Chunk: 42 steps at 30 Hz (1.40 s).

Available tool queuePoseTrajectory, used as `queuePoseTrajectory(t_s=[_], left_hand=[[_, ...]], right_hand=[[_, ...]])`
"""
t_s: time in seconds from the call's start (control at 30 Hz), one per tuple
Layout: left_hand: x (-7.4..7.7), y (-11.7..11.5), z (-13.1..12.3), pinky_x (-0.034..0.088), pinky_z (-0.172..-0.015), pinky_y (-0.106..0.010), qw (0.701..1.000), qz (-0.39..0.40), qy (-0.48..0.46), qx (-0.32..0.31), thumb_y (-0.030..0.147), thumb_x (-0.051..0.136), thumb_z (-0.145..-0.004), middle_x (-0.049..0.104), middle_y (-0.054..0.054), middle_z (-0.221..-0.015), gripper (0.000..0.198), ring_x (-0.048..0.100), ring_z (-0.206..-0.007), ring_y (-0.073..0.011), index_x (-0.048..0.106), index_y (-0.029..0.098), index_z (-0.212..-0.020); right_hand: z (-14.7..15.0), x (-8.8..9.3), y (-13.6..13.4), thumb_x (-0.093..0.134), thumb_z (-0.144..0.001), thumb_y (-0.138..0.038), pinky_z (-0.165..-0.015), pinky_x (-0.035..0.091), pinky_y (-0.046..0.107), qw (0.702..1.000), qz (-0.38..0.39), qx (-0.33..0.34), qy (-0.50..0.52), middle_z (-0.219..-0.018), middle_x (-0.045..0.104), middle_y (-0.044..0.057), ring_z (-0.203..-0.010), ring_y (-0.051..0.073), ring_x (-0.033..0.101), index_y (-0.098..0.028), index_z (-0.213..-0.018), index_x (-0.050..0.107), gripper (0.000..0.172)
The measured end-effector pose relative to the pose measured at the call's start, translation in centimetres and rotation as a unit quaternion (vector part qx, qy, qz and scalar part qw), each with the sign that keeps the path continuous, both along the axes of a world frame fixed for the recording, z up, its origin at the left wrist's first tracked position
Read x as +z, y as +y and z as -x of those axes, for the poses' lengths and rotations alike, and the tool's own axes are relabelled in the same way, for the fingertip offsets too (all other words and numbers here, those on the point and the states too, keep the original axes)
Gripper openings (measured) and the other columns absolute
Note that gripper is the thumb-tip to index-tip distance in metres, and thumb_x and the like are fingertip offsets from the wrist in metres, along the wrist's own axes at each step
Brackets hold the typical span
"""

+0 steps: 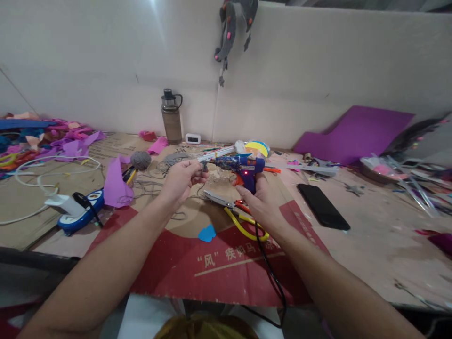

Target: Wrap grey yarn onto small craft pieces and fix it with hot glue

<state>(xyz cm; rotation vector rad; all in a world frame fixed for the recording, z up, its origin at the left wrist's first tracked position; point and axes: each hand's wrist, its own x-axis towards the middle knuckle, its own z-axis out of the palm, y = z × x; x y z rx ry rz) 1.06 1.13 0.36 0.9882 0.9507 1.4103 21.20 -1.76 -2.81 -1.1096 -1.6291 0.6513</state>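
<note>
My right hand (259,193) is wrapped round the handle of a blue hot glue gun (252,165), its red light lit and a glue stick (300,165) poking out of the back. The nozzle points left, at my left hand (185,179). Its fingers are pinched on a small dark grey piece (205,166), close to the nozzle tip; I cannot tell whether they touch. Beneath the glue gun lie silver-bladed scissors (219,198) and yellow-handled scissors (240,228). A blue scalloped cutout (206,233) rests on the red and brown cardboard (169,268).
A ball of grey yarn (140,160) and loose strands lie left, near a blue power strip (81,212) with cables. A water bottle (171,117) stands at the wall. A black phone (323,206) lies right. The glue gun's black cord (270,268) hangs over the front edge.
</note>
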Motion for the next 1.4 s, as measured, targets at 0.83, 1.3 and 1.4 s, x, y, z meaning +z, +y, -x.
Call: queuePoseTrajectory(t_s=[0.83,1.3,1.4], left_hand=[[0.02,-0.05,-0.06,0.046,-0.049,-0.019,1.0,0.001,0.008,0.009,0.017,0.066,-0.066,0.063,-0.003,-0.059,0.01,0.06,-0.051,-0.0101,0.057,0.012,-0.064],[0.17,-0.01,-0.11,0.046,-0.048,-0.018,1.0,0.012,0.002,0.006,0.014,0.064,-0.067,0.063,-0.004,-0.057,0.006,0.06,-0.05,-0.0097,0.059,0.011,-0.064],[0.22,-0.01,-0.08,0.046,-0.048,-0.018,1.0,0.017,0.002,0.004,0.014,0.063,-0.068,0.065,-0.005,-0.059,0.006,0.06,-0.05,-0.0097,0.059,0.011,-0.065]], right_hand=[[0.13,0.09,-0.1,0.054,-0.084,-0.034,-0.081,0.046,0.038,1.0,-0.011,-0.014,-0.004,-0.098,0.062,0.007,-0.087,0.021,0.057,-0.02,-0.105,0.051,0.025],[0.2,0.23,-0.26,0.056,-0.084,-0.033,-0.082,0.046,0.039,0.999,-0.008,-0.037,-0.026,-0.1,0.064,0.008,-0.091,0.024,0.058,-0.02,-0.106,0.053,0.026],[0.14,0.07,-0.2,0.057,-0.084,-0.034,-0.08,0.047,0.039,0.999,-0.005,-0.031,-0.021,-0.098,0.064,0.008,-0.088,0.023,0.058,-0.02,-0.106,0.053,0.026]])
